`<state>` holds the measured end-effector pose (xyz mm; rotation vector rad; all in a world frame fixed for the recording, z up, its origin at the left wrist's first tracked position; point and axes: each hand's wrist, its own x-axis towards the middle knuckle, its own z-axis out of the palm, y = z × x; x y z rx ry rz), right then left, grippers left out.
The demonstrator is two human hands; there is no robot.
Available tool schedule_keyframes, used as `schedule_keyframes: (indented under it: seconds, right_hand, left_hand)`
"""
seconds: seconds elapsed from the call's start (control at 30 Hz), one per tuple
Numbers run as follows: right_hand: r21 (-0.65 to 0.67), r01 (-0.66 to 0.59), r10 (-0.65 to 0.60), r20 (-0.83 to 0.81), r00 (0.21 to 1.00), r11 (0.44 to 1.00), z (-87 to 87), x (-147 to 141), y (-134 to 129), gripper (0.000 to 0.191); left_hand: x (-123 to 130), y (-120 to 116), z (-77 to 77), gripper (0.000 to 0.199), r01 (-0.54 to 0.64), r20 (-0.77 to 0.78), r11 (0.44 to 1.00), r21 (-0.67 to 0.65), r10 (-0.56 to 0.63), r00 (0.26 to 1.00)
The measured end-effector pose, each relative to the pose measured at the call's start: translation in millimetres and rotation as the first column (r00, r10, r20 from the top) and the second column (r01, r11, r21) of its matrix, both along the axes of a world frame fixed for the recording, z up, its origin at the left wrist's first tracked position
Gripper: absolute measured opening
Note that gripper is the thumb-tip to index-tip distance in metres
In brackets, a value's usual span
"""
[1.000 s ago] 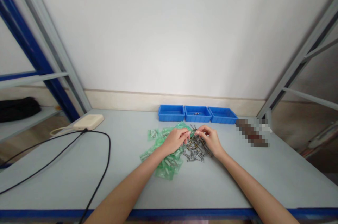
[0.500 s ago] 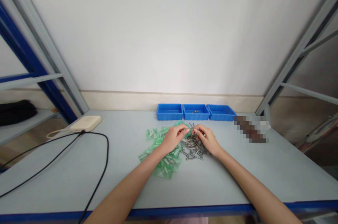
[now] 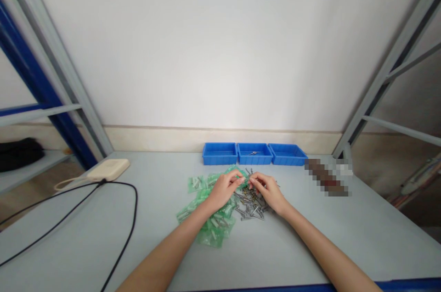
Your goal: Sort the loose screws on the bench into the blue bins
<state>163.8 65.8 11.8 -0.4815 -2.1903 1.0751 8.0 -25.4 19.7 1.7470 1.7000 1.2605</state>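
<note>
My left hand [image 3: 225, 187] is closed in a pinch over the green plastic packets [image 3: 211, 232], which lie to its left and below it. Facing it, my right hand [image 3: 268, 188] also pinches, above the loose pile of screws [image 3: 250, 211]. The fingertips of both hands nearly meet; what they hold between them is too small to make out. Small pale pieces show through the packets. Behind the hands stands the middle blue bin [image 3: 255, 160], with a few screws inside.
A left blue bin [image 3: 220, 160] and a right blue bin [image 3: 289, 160] flank the middle one. A cream box [image 3: 108, 169] and black cable [image 3: 135, 209] lie at the left. A blurred brown object [image 3: 325, 178] sits at the right.
The whole view has shifted, so the table and bins appear slightly lower. Both hands stay close together, and the thin piece seen between their fingertips earlier is no longer distinct.
</note>
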Motion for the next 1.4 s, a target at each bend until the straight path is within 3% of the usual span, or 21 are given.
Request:
schedule_keyframes:
  seconds: [0.13, 0.3, 0.43, 0.6, 0.67, 0.73, 0.8, 0.83, 0.93, 1.0, 1.03, 1.17, 1.27, 1.4]
  right_hand:
    - [-0.082, -0.059, 0.063, 0.037, 0.997, 0.995, 0.1, 0.5, -0.9, 0.041]
    - [-0.171, -0.071, 0.070, -0.007, 0.997, 0.983, -3.1, -0.6, 5.8, 0.036]
    - [-0.165, -0.058, 0.058, -0.003, 0.998, 0.985, -4.0, 1.3, 7.4, 0.032]
    - [-0.119, -0.105, 0.114, 0.068, 0.991, 0.987, -0.4, 1.3, 8.0, 0.040]
    - [-0.084, -0.059, 0.062, 0.039, 0.997, 0.995, 8.1, -4.6, 18.9, 0.041]
    - [-0.003, 0.086, -0.086, 0.003, 0.996, 0.996, 22.2, -13.7, 38.1, 0.042]
    - [0.152, 0.274, -0.283, 0.046, 0.958, 0.950, 39.1, -22.8, 60.8, 0.041]
    - [0.275, 0.338, -0.379, 0.112, 0.918, 0.900, 47.0, -26.2, 71.2, 0.039]
    - [0.642, 0.366, -0.633, 0.246, 0.734, 0.674, 60.5, -29.3, 89.0, 0.031]
    - [0.742, 0.330, -0.717, 0.280, 0.638, 0.584, 57.2, -27.7, 86.6, 0.033]
    - [0.751, 0.310, -0.726, 0.310, 0.613, 0.583, 52.0, -27.0, 81.8, 0.036]
    - [0.704, 0.183, -0.647, 0.477, 0.594, 0.687, 19.7, -30.8, 54.1, 0.034]
    - [0.716, 0.153, -0.647, 0.491, 0.583, 0.681, 1.7, -39.3, 39.4, 0.022]
    - [0.716, 0.129, -0.624, 0.489, 0.610, 0.686, -4.3, -44.7, 35.6, 0.017]
  left_hand:
    - [-0.9, -1.1, 1.1, 0.047, 0.000, -0.017, 1.000, 0.024, 0.000, 1.000]
    - [1.2, -2.5, 5.3, 0.037, 0.018, 0.022, 1.000, -0.023, -0.018, 1.000]
    - [2.3, -3.2, 7.5, 0.033, 0.031, 0.074, 0.998, -0.063, -0.027, 0.997]
    - [-0.5, -2.4, 4.9, 0.046, 0.032, 0.065, 0.999, -0.007, -0.031, 0.997]
    - [-3.9, -0.5, 2.6, 0.047, -0.006, 0.148, 1.000, 0.003, 0.006, 0.989]
    - [-9.1, 1.9, 0.1, 0.048, -0.067, 0.212, 0.998, 0.020, 0.062, 0.975]
    - [-14.9, 4.1, -2.4, 0.050, -0.099, 0.237, 0.995, 0.029, 0.090, 0.967]
    - [-17.6, 4.9, -3.5, 0.051, -0.094, 0.241, 0.995, 0.023, 0.086, 0.967]
    - [-22.3, 5.3, -5.1, 0.052, -0.039, 0.258, 0.999, -0.015, 0.041, 0.965]
    - [-22.2, 4.2, -4.6, 0.054, -0.013, 0.267, 0.999, -0.034, 0.022, 0.963]
    - [-21.3, 3.6, -4.0, 0.054, -0.004, 0.265, 0.999, -0.038, 0.013, 0.964]
    - [-15.8, 1.5, -1.6, 0.053, 0.040, 0.235, 0.998, -0.040, -0.029, 0.971]
    - [-13.6, 0.5, -0.2, 0.050, 0.061, 0.192, 0.997, -0.048, -0.050, 0.980]
    - [-13.1, -1.5, 2.0, 0.046, 0.059, 0.170, 0.997, -0.051, -0.049, 0.984]
